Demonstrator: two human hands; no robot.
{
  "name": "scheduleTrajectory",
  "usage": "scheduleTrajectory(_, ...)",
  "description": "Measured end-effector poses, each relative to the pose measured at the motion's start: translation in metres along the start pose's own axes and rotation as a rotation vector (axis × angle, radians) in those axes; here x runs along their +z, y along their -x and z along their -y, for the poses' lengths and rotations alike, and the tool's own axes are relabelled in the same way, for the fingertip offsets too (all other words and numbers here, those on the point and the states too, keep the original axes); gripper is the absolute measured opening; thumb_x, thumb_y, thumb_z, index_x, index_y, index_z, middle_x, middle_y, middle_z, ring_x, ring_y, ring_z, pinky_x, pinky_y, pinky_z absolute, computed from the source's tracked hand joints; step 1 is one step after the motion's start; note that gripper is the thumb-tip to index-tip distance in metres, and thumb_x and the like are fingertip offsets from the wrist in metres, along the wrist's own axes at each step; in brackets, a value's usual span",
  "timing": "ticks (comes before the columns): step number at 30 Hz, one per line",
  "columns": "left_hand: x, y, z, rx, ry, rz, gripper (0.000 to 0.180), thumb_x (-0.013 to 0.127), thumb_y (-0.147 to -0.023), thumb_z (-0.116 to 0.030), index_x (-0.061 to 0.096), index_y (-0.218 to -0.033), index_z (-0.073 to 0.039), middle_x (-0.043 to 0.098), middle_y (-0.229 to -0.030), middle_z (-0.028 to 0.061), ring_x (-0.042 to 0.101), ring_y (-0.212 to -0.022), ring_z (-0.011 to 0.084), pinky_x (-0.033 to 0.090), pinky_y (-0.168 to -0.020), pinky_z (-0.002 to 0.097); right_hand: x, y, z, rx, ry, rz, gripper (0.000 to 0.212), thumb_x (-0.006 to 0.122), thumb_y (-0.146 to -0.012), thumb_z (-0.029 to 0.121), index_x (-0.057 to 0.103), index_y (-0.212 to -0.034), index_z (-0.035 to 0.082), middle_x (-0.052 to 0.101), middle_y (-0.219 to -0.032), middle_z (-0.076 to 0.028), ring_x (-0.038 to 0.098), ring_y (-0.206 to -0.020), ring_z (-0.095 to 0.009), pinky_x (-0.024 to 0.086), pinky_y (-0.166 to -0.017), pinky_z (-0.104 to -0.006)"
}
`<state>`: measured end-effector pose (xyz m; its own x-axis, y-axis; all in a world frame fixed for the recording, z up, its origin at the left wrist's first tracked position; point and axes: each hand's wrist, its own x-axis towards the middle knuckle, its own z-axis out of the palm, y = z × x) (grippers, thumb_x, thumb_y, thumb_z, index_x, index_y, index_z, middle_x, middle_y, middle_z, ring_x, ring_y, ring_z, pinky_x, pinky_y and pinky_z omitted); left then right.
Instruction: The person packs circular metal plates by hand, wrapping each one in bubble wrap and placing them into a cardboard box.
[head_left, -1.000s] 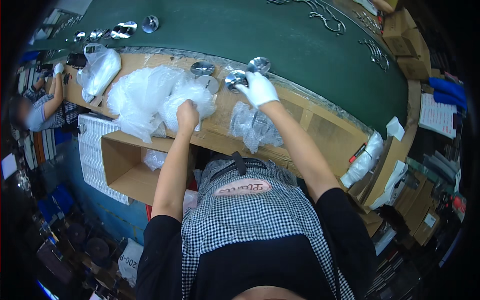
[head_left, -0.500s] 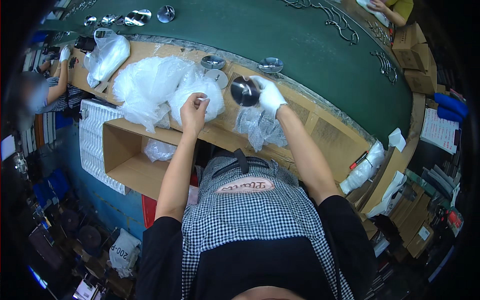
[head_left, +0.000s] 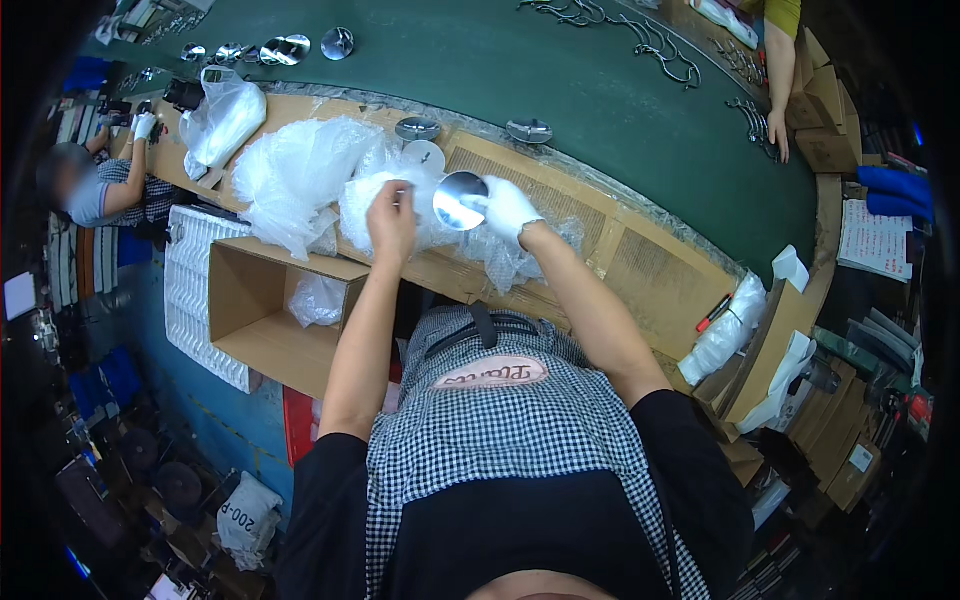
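My right hand (head_left: 510,212), in a white glove, grips a shiny round metal disc (head_left: 455,206) by its right side, its mirror-like face turned up. My bare left hand (head_left: 390,222) is just left of the disc, fingers pinched together; whatever they hold is too small to make out. Beneath and beside the left hand lies crumpled clear bubble wrap (head_left: 300,175). A further piece of bubble wrap (head_left: 508,262) sits below my right hand. Just beyond the hands are a pale disc (head_left: 427,156) and two mirror-like discs, one at the left (head_left: 418,128) and one at the right (head_left: 529,131).
Cardboard (head_left: 640,265) covers the near bench edge, with a green surface (head_left: 620,120) beyond. An open carton (head_left: 270,345) stands at lower left. Curved metal parts (head_left: 660,50) lie far right, where another person's hand (head_left: 777,135) reaches. Another person works at far left.
My right hand has brought the disc leftward, close to my left hand, and its face now shows bright instead of dark. The other person's arm at far right has reached down toward the metal parts.
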<state>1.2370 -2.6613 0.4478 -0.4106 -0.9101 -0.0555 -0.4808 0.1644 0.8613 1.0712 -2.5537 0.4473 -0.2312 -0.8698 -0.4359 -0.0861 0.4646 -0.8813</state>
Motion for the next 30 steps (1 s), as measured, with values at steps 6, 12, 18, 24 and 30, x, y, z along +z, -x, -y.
scheduleTrajectory(6,-0.023,-0.005,0.011,-0.099,0.027,-0.003,0.012,0.060,-0.089,-0.010,0.062,-0.094,0.000,0.064,-0.077,0.0090,0.062,-0.056,0.0148,0.049,-0.048,0.0274,0.003,0.003,0.008,0.013,-0.824,-0.050,0.030,0.068,-0.085,0.009,0.059,-0.111,-0.001,0.065,-0.099,-0.008,0.062,-0.086,-0.015,0.053,-0.076,-0.0287)
scheduleTrajectory(12,-0.023,0.011,-0.026,-0.046,0.137,0.045,0.011,0.058,-0.090,-0.006,0.063,-0.098,0.000,0.062,-0.077,0.0054,0.060,-0.059,0.0109,0.049,-0.051,0.0239,0.021,0.003,0.023,-0.067,-0.930,-0.020,0.024,0.071,-0.084,0.012,0.059,-0.103,0.003,0.062,-0.098,-0.005,0.059,-0.095,-0.013,0.050,-0.084,-0.0269)
scheduleTrajectory(18,-0.020,0.014,-0.031,0.148,0.334,0.248,0.013,0.056,-0.091,-0.003,0.063,-0.101,0.001,0.063,-0.078,0.0055,0.057,-0.059,0.0083,0.045,-0.053,0.0225,0.012,0.011,0.033,-0.115,-0.653,0.236,0.041,0.078,-0.078,0.023,0.064,-0.111,0.003,0.066,-0.102,-0.003,0.060,-0.090,-0.010,0.048,-0.079,-0.0247)
scheduleTrajectory(24,-0.019,0.024,-0.045,0.365,-0.135,-0.288,0.012,0.054,-0.089,-0.001,0.063,-0.095,0.004,0.065,-0.082,0.0140,0.062,-0.066,0.0199,0.047,-0.057,0.0306,0.005,0.027,0.052,-0.144,-0.234,-0.065,0.034,0.076,-0.078,0.026,0.067,-0.096,-0.001,0.067,-0.082,-0.005,0.060,-0.075,-0.010,0.049,-0.067,-0.0287)
scheduleTrajectory(30,-0.007,0.028,-0.059,0.733,-0.307,-0.239,0.010,0.060,-0.085,0.000,0.059,-0.095,0.001,0.060,-0.076,0.0162,0.061,-0.064,0.0332,0.049,-0.055,0.0387,0.019,0.023,0.048,-0.389,0.303,-0.434,0.036,0.066,-0.084,0.036,0.063,-0.080,0.000,0.061,-0.074,-0.007,0.059,-0.068,-0.019,0.049,-0.067,-0.0367)
